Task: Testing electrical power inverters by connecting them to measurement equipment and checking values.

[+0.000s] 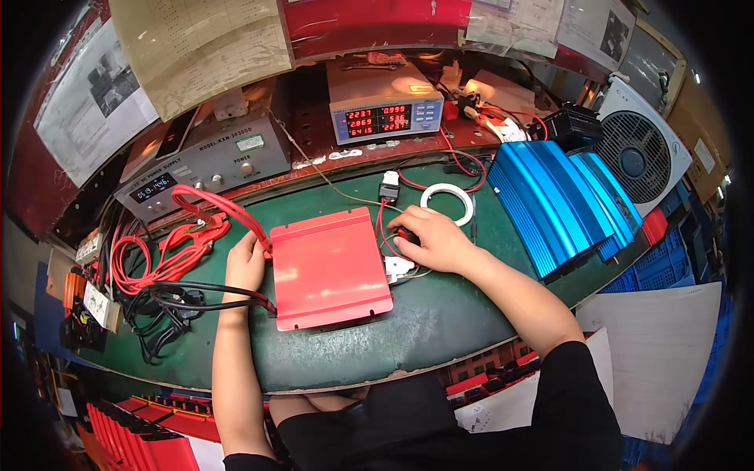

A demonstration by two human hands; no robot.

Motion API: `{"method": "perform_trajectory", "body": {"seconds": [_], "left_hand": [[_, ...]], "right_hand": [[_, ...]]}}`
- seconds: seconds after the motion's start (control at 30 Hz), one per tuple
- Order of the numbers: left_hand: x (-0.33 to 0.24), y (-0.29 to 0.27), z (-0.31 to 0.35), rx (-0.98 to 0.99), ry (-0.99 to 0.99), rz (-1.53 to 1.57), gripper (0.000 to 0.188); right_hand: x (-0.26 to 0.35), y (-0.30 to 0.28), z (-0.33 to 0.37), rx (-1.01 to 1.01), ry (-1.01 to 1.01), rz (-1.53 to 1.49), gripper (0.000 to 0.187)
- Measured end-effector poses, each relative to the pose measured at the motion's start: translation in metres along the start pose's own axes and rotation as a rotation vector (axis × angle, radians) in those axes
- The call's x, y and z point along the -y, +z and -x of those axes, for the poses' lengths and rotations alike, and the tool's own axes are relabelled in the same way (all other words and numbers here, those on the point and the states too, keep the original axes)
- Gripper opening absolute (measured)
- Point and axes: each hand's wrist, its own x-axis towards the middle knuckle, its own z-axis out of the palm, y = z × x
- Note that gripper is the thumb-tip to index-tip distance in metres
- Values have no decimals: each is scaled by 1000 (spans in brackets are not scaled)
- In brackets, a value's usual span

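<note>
A flat red metal box (326,267) with flanged, notched edges lies on the green bench mat. My left hand (246,263) is at its left side, fingers curled round the thick red cables (224,206) where they meet the box; the fingertips are partly hidden. Black cables (212,290) join the same side, crossing near my left wrist. My right hand (436,239) is closed beside the box's right side, on a small black and red thing (407,235) mostly covered by the fingers. Below it sits a white plug or socket (399,268) with thin wires.
At the back stand a grey power supply (216,161) and a meter (385,102) with red digits. A white ring (448,206) and black-and-white connector (389,188) lie behind my right hand. Blue finned housings (550,208) and a fan (632,149) stand right; red clamps (208,228) lie left.
</note>
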Motion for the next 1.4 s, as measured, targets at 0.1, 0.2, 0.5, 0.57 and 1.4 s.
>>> {"method": "perform_trajectory", "body": {"seconds": [0.1, 0.2, 0.5, 0.57, 1.4], "left_hand": [[-2, 1, 0, 12, -6, -14, 23], [-2, 2, 0, -4, 15, -12, 24], [-2, 1, -1, 5, -6, -40, 24], [-4, 1, 0, 2, -8, -27, 24], [7, 2, -2, 8, 15, 8, 24]], "right_hand": [[-1, 0, 1, 1, 0, 8, 28], [1, -2, 1, 15, 6, 19, 28], [-1, 1, 1, -10, -14, 16, 28], [-1, 1, 1, -12, -22, 20, 28], [1, -2, 0, 29, 29, -12, 27]]}}
